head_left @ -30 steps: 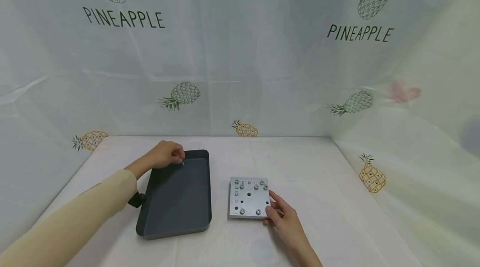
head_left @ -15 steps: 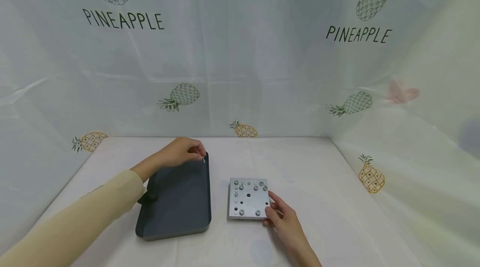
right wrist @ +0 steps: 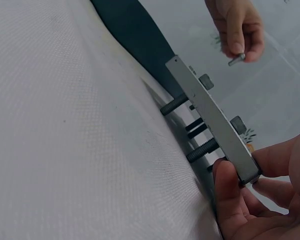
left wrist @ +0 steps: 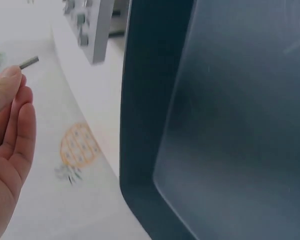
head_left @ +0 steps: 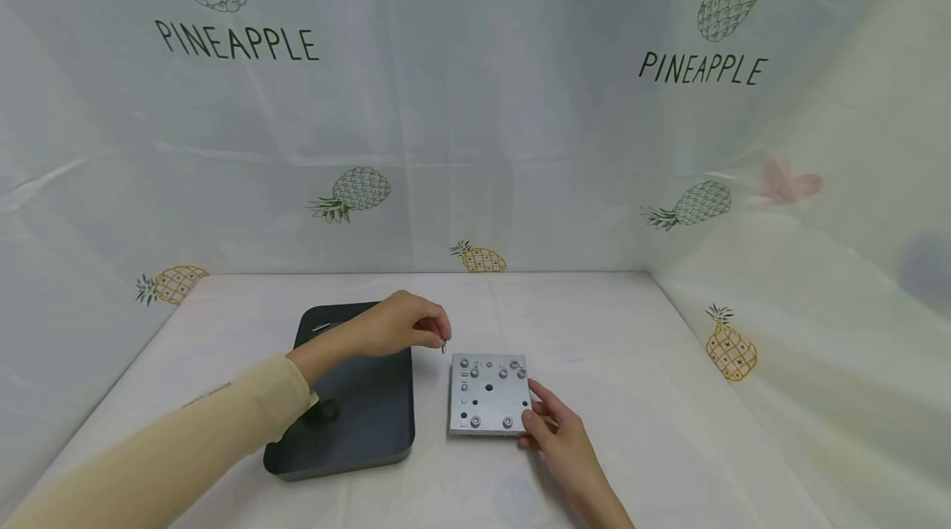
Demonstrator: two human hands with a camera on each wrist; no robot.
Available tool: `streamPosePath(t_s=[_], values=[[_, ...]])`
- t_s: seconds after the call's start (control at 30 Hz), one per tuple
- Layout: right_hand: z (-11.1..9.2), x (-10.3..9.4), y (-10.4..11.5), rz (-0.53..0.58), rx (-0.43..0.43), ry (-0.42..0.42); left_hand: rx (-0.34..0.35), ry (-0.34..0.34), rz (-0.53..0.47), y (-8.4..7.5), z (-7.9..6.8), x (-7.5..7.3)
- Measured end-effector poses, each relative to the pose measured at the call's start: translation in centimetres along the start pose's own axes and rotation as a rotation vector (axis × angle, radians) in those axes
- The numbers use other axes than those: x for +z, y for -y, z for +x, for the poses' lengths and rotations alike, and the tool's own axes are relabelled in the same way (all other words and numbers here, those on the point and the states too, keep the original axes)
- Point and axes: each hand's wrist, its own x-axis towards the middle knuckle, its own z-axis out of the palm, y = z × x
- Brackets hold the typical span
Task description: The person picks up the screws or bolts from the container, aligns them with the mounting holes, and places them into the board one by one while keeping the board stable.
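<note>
My left hand [head_left: 409,324] pinches a small metal screw [head_left: 444,346] between thumb and fingertips, in the air just beyond the plate's far left corner. In the left wrist view the shank of the screw [left wrist: 30,62] points away from the fingers. A square silver metal plate [head_left: 490,407] carries several socket-head screws and some bare holes. My right hand [head_left: 563,440] grips the plate's near right corner, with thumb and fingers on opposite faces. Seen from the right wrist, threaded screw shanks [right wrist: 202,150] stick out beneath the plate.
A dark grey tray [head_left: 371,438] lies left of the plate, partly covered by my left forearm. A small thin piece [head_left: 322,327] shows at the tray's far end. A white cloth with pineapple prints [head_left: 486,259] covers the table and hangs behind it.
My left hand has moved right with the screw, from over the tray's far end past its right rim towards the plate. The right hand stays on the plate.
</note>
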Motion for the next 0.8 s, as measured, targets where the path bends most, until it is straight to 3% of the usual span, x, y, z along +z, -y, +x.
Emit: streamPosePath(t_s=[0.4, 0.8], values=[[-0.1, -0.1, 0.0, 0.012, -0.018, 0.007, 0.061, 0.151, -0.059, -1.4, 0.5, 3.9], [0.0, -0.1, 0.0, 0.005, -0.017, 0.005, 0.085, 0.23, -0.079, -1.5, 0.6, 5.6]])
